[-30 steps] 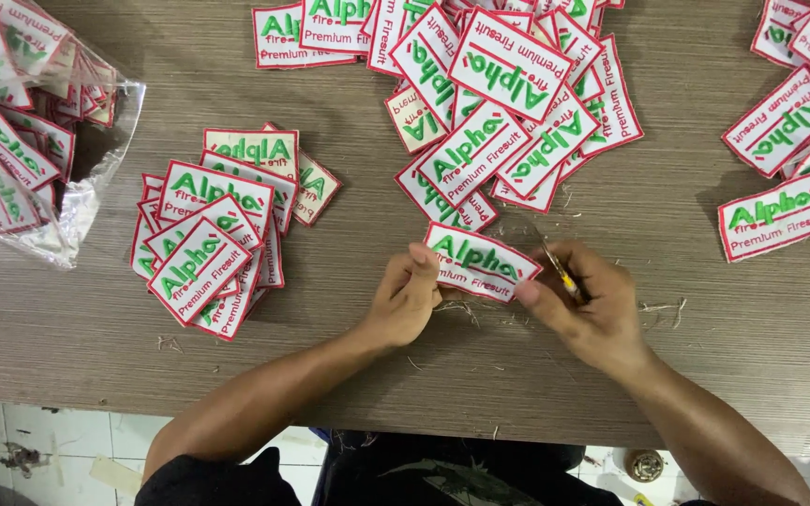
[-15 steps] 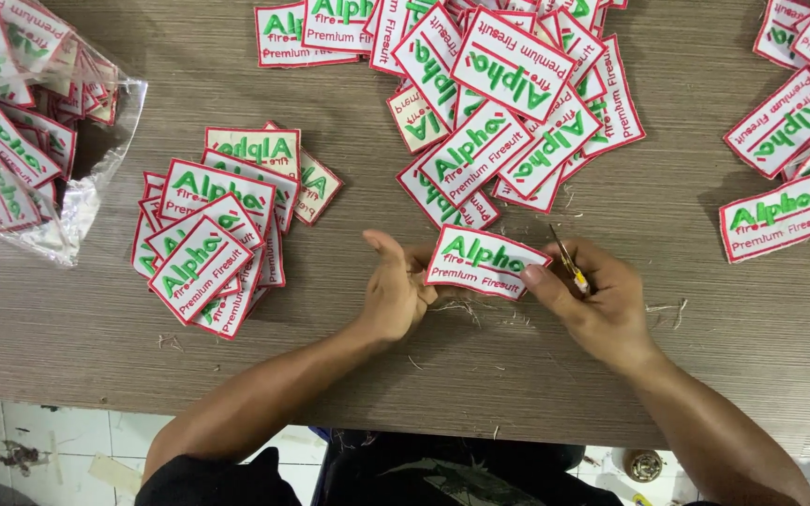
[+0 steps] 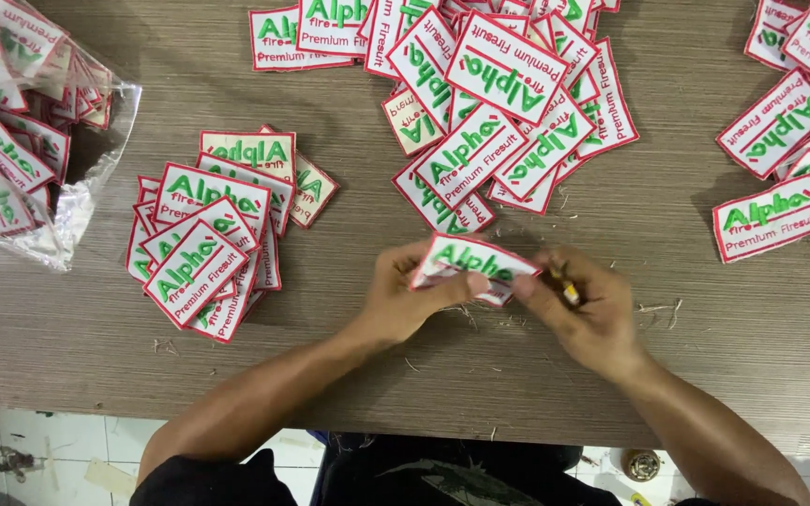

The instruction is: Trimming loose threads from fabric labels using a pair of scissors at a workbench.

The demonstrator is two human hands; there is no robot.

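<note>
Two hands meet over one embroidered patch [image 3: 466, 265], a white rectangle with a red border and green lettering, lifted a little off the desk [image 3: 349, 375] near its front edge. The left hand [image 3: 403, 300] pinches the patch's left end, thumb on top and fingers beneath, so that grip is closed on the cloth. The right hand [image 3: 585, 314] closes on the right end with its fingertips, and a small yellow-handled tool [image 3: 570, 294] is tucked in the same hand; whether the tool touches the patch I cannot tell. The patch's long axis runs left to right between the two grips, tilted slightly down toward the right, with its face turned up and a bit away from the person. Both hands are on it, neither nearer than the other.

Short thread clippings [image 3: 656, 307] lie scattered on the desk just around the hands. To the left sits a loose stack of patches [image 3: 203, 248]. Straight beyond the hands, a larger heap of patches [image 3: 508, 103] spreads out, its nearest edge close to the held one. More patches [image 3: 785, 178] lie far right, and a clear plastic bag [image 3: 86, 187] holding others rests at the far left corner.
</note>
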